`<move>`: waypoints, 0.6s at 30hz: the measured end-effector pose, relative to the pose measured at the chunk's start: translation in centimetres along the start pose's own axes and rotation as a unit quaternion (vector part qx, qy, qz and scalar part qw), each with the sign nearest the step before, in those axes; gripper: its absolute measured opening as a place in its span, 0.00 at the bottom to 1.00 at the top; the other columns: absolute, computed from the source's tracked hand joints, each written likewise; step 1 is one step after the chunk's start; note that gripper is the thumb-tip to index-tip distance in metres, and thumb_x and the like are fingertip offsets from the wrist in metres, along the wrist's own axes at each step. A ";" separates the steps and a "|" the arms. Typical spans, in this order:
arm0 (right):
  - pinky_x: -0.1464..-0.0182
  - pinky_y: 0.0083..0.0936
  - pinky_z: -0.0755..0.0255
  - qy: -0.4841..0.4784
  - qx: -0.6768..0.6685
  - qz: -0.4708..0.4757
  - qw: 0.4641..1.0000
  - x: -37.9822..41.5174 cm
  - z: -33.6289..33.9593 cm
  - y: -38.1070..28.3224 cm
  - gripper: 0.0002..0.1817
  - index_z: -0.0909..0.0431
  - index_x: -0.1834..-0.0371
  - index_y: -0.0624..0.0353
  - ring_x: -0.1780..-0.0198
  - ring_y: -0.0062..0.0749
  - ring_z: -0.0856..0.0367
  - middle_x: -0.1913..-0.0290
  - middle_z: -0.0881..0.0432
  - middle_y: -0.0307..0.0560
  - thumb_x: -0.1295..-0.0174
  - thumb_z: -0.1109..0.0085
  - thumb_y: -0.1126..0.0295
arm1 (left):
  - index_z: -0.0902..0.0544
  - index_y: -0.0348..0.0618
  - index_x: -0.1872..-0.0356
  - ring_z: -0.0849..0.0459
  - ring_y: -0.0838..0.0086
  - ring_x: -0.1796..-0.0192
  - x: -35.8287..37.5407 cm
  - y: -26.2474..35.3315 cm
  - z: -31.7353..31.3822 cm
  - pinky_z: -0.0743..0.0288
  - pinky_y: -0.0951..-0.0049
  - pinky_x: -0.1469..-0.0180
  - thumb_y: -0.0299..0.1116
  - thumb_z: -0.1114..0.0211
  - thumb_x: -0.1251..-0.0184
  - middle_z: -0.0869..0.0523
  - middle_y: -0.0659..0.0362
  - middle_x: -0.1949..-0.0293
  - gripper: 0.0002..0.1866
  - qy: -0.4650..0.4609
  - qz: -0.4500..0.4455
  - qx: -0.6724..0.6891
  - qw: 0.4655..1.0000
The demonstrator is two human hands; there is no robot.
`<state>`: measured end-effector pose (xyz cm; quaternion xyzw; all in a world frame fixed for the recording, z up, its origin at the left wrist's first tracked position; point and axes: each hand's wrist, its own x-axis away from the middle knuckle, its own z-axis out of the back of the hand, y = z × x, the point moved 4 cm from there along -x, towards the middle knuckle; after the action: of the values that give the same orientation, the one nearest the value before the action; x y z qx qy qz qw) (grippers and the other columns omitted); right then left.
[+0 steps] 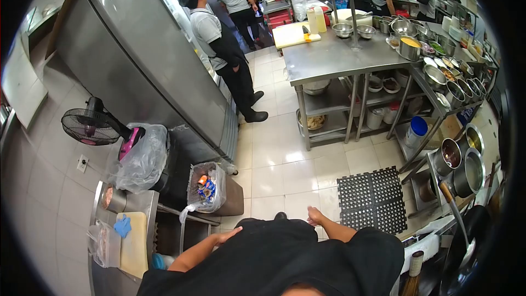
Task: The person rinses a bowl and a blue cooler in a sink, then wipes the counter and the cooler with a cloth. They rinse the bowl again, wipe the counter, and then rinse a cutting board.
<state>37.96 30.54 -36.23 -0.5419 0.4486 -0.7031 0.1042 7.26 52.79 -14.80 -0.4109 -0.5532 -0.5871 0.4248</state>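
My left hand (227, 235) hangs by the left side of my black apron (279, 230), its fingers stretched out and holding nothing. On the other side, my right hand (315, 217) is held in front of my hip over the tiled floor. Its fingers look loosely curled, with no object visible in them. Nearest to my left hand is a lined trash bin (230, 200) with cans and wrappers inside. A black perforated rubber mat (372, 200) lies on the floor beyond my right hand.
A steel table (329, 57) with bowls and food containers stands ahead. Tall steel refrigerators (137, 49) line the left, where a person (211, 38) stands. Pots (468, 172) and a wok (457, 257) are at right. A cutting board (133, 246) with a blue glove (123, 226) lies at lower left.
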 end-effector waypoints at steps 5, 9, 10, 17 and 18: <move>0.78 0.21 0.39 -0.234 0.015 0.278 0.932 8.9 -6.0 -27.1 0.34 0.36 0.36 0.51 0.81 0.19 0.37 0.83 0.33 0.36 0.33 0.69 0.39 | 0.41 0.48 0.32 0.36 0.62 0.34 0.2 1.3 -0.8 0.41 0.59 0.36 0.78 0.63 0.47 0.37 0.55 0.33 0.50 0.042 -0.142 -0.087 0.985; 0.72 0.16 0.40 -0.428 -0.046 0.603 0.672 31.1 -6.5 -43.9 0.43 0.50 0.30 0.62 0.76 0.16 0.39 0.78 0.34 0.33 0.36 0.66 0.36 | 0.43 0.48 0.31 0.33 0.60 0.36 -5.6 -1.3 0.1 0.38 0.55 0.37 0.79 0.63 0.49 0.34 0.51 0.35 0.52 -0.084 0.020 0.054 0.995; 0.72 0.16 0.42 -0.426 -0.007 0.604 0.673 35.8 -6.0 -45.0 0.61 0.50 0.31 0.67 0.78 0.17 0.38 0.79 0.33 0.32 0.54 0.70 0.20 | 0.43 0.47 0.31 0.34 0.59 0.36 -4.8 0.4 0.2 0.38 0.55 0.37 0.79 0.62 0.50 0.34 0.51 0.35 0.53 -0.071 0.009 0.030 0.997; 0.69 0.23 0.32 -0.648 0.014 0.609 0.457 49.0 -6.5 -42.3 0.77 0.64 0.35 0.84 0.77 0.22 0.30 0.80 0.33 0.36 0.70 0.61 0.17 | 0.45 0.46 0.31 0.34 0.57 0.36 -4.0 4.2 -1.1 0.38 0.56 0.37 0.81 0.59 0.55 0.36 0.47 0.35 0.57 -0.105 0.036 -0.035 0.993; 0.64 0.22 0.35 -0.629 -0.034 0.660 0.409 49.4 -6.8 -42.5 0.77 0.67 0.34 0.81 0.78 0.20 0.33 0.81 0.35 0.33 0.70 0.60 0.17 | 0.45 0.46 0.31 0.34 0.56 0.36 -4.3 4.2 -1.0 0.38 0.56 0.37 0.81 0.59 0.56 0.36 0.46 0.35 0.57 -0.112 0.042 -0.044 0.992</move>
<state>27.26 27.20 28.33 -0.3712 0.4995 0.1373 0.7706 12.56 51.85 -17.73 -0.5155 -0.5527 -0.5428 0.3662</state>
